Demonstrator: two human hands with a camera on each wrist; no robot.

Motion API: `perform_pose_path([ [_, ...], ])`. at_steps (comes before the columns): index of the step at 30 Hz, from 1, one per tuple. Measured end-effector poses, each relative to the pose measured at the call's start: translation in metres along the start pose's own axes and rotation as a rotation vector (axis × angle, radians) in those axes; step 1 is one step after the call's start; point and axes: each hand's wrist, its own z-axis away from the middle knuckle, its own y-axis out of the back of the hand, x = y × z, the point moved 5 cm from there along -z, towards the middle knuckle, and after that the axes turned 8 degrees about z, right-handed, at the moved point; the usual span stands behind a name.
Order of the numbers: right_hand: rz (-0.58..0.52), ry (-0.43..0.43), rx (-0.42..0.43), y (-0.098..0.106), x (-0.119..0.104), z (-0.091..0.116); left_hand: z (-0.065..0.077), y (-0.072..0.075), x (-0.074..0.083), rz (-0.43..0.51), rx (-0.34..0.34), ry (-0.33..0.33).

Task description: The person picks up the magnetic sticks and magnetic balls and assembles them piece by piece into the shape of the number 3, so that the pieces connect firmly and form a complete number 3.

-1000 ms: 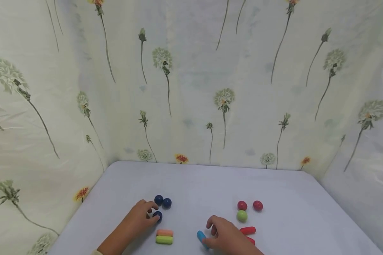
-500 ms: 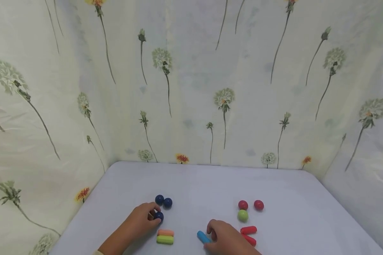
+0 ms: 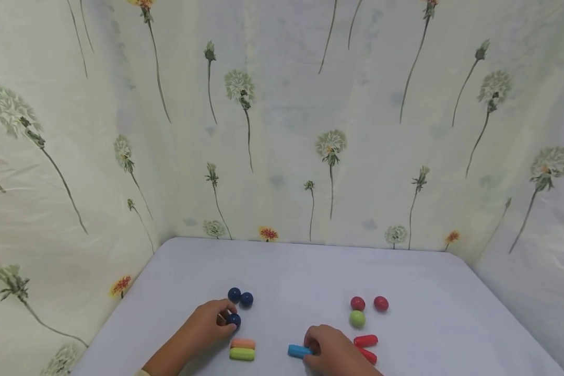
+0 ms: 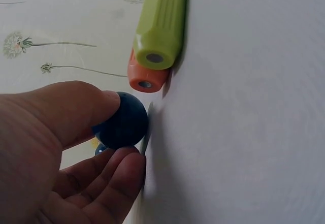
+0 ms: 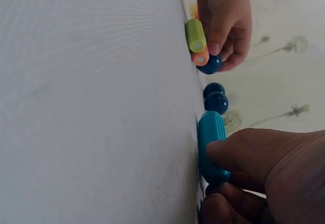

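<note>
- One dark-blue ball (image 4: 124, 123) is pinched in your left hand (image 3: 209, 325).
- Your right hand (image 3: 335, 349) pinches the light-blue stick (image 3: 298, 351), whose free end juts leftward.

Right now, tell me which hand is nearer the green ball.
Right. The right hand is close, in front and slightly left of the green ball, gripping the blue stick; the left hand is much farther left, pinching a blue ball.

The table (image 3: 301, 277) bears a lime stick (image 3: 242, 354); beyond it, orange stick (image 3: 243, 343), navy balls (image 3: 246, 299); right, blue stick (image 3: 298, 351), red sticks (image 3: 366, 341), balls (image 3: 357, 319).
</note>
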Motion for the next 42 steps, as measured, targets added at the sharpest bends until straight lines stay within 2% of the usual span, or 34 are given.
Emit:
perform_pose_path([
  [6,0.026,0.027,0.097,0.008,0.000,-0.002,0.001,0.001,-0.001,-0.003,0.001,-0.003],
  [11,0.039,0.005,0.173,0.018,-0.002,-0.004,0.001,0.002,-0.001,-0.006,0.012,-0.033],
  [17,0.062,0.041,0.255,0.025,-0.009,-0.012,0.000,0.001,-0.004,-0.007,0.009,0.013],
  [21,0.046,-0.001,0.253,0.023,-0.009,-0.023,0.000,0.000,-0.004,-0.005,0.001,0.031],
  [27,0.008,-0.091,0.232,0.021,-0.005,-0.035,-0.001,0.000,-0.003,-0.004,0.002,-0.007],
  [35,-0.031,-0.076,0.213,0.017,-0.003,-0.039,-0.002,-0.001,-0.002,-0.003,-0.011,0.014],
  [42,-0.031,-0.083,0.221,0.018,0.001,-0.036,0.001,-0.002,0.003,0.009,-0.018,-0.006],
])
